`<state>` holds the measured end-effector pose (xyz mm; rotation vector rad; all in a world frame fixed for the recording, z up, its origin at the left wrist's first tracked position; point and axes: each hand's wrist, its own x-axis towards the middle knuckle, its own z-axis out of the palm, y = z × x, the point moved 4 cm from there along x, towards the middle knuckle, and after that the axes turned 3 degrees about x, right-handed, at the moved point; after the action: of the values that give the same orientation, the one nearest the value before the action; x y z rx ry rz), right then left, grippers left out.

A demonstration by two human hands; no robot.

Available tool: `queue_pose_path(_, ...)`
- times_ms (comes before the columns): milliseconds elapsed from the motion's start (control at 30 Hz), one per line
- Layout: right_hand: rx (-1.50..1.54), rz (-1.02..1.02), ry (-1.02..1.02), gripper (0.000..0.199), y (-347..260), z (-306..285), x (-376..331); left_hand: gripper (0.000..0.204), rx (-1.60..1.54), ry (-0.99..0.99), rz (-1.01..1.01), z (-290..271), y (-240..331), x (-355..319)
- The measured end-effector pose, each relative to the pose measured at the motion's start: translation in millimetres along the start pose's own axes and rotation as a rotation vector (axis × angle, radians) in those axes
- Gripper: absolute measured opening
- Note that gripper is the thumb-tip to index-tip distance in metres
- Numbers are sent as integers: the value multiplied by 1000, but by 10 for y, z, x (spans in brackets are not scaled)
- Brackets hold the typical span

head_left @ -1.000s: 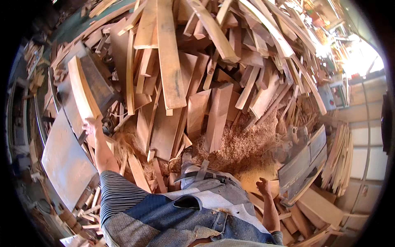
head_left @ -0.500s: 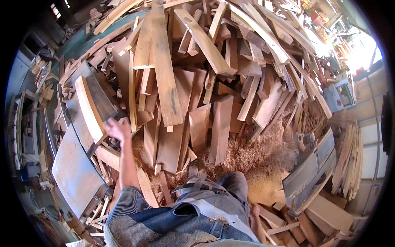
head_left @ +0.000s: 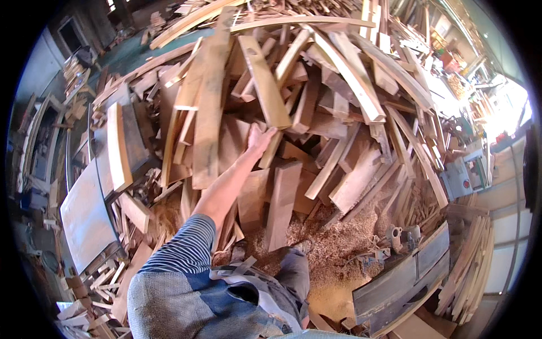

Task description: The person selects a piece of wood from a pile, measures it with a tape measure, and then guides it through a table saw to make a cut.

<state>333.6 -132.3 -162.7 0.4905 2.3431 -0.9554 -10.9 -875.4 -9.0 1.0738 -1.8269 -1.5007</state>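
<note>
My left arm stretches forward over a big heap of sawn timber. My left hand point(head_left: 261, 138) is at the near end of a pale wooden board point(head_left: 264, 82) that slopes down toward me. Its fingers close on the board's lower left corner, and part of the grip is hidden. Left of this hand lies a longer, wider plank point(head_left: 212, 107). Below it stands a short brown wood block point(head_left: 283, 200) among the offcuts. Only a sliver of skin shows past my clothes at the lower edge; my right hand itself is out of sight.
A flat metal machine table point(head_left: 84, 214) stands at my left, with a thick pale board point(head_left: 118, 147) lying beyond it. At the lower right is a dark metal-topped machine point(head_left: 403, 277). Wood shavings point(head_left: 339, 237) cover the floor ahead; thin strips point(head_left: 468, 265) lean at the right wall.
My left hand has left the pale board by the machine table and moved right and forward to the sloping board. The view has shifted, and my right hand has dropped out of sight.
</note>
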Motion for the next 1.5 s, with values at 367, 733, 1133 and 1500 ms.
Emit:
queue_pose_path(367, 134, 13, -40, 30, 318, -95, 602, 55, -224, -509, 22, 2398, 1687, -16)
queue_pose_path(733, 228, 85, 13, 26, 472, -72, 702, 60, -501, -561, 31, 3701, 1838, -516)
queue_pose_path(1133, 229, 89, -84, 21, 106, -181, 1220, 31, -921, -227, -260, 4186, 1188, 347)
queue_pose_path(1500, 436, -420, -130, 30, -2639, -1701, 1723, 42, -564, -720, -306, 3439, 997, -1105)
